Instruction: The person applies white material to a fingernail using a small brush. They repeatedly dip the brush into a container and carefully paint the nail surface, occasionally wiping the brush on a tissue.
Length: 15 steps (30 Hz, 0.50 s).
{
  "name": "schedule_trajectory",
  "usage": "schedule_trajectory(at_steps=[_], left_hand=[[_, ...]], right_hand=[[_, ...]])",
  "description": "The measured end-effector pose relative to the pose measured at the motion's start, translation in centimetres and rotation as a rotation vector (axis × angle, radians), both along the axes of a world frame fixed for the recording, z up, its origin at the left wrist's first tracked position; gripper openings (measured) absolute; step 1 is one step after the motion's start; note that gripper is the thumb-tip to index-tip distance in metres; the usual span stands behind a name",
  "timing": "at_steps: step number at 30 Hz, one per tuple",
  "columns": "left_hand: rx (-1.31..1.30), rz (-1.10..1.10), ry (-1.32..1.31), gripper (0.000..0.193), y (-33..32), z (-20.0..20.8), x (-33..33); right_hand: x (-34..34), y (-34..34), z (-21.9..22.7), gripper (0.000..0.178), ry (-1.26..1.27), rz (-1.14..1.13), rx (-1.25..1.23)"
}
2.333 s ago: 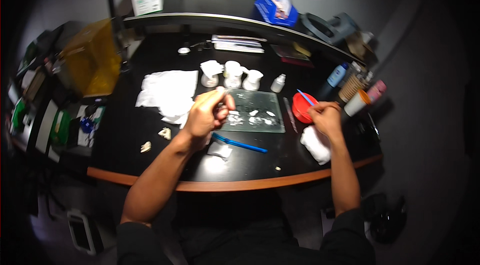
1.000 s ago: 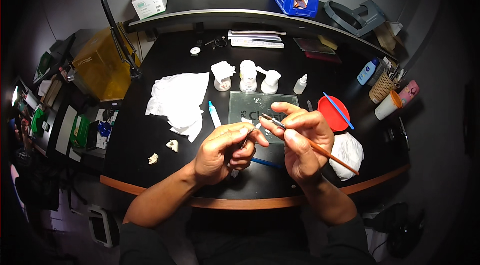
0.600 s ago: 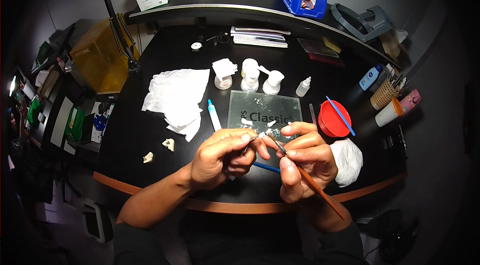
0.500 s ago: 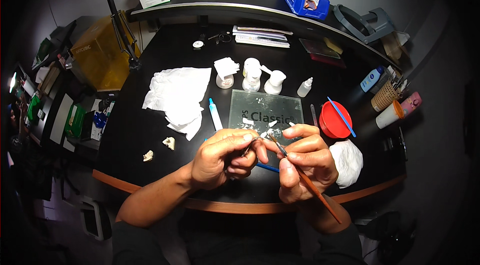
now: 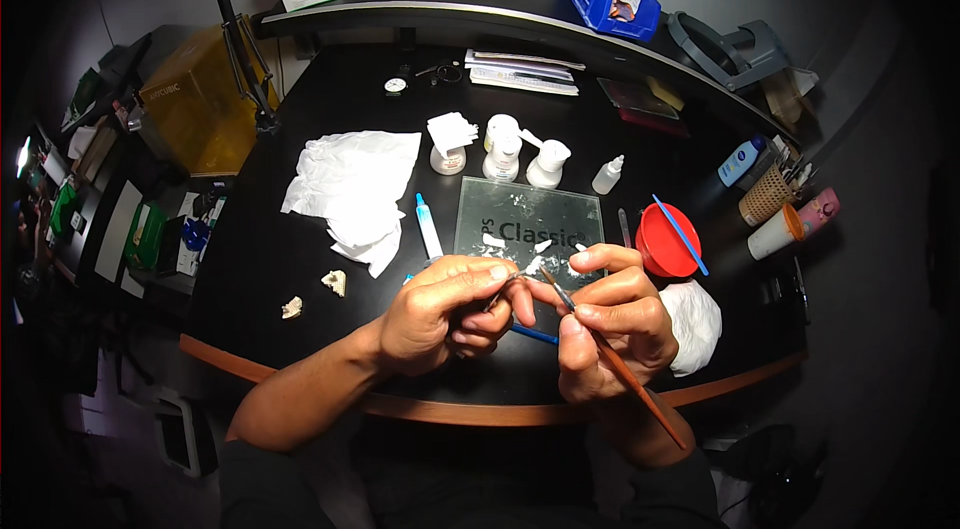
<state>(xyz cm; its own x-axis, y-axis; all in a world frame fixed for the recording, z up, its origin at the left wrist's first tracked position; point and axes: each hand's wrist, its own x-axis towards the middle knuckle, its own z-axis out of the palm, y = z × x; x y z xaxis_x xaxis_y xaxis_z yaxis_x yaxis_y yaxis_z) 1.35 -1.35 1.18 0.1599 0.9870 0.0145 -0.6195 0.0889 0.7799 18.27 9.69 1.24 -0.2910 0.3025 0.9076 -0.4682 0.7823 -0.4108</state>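
Brown-handled brush (image 5: 630,378), right of lower centre, sits in a closed pinch of the right hand (image 5: 622,324); the left hand (image 5: 440,314) curls tightly around a small dark tool (image 5: 491,304), mostly hidden. Judgement: brace fingertips, stroke lightly. Large dark lettering marks the central glass slab (image 5: 482,204); jar (image 5: 500,167) labels illegible.

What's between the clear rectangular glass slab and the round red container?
In the head view, a slim greyish strip lies between the slab and the container.
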Motion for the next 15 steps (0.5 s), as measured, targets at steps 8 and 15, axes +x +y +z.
schedule_trajectory(at_steps=[8, 15], left_hand=[[0.014, 0.007, 0.026, 0.047, -0.06, -0.07, -0.11], [0.012, 0.007, 0.031, 0.046, 0.00, 0.02, -0.14]], right_hand=[[-0.02, 0.08, -0.10, 0.020, -0.002, -0.003, 0.013], [-0.03, 0.05, 0.15, 0.021, -0.009, -0.012, 0.024]])
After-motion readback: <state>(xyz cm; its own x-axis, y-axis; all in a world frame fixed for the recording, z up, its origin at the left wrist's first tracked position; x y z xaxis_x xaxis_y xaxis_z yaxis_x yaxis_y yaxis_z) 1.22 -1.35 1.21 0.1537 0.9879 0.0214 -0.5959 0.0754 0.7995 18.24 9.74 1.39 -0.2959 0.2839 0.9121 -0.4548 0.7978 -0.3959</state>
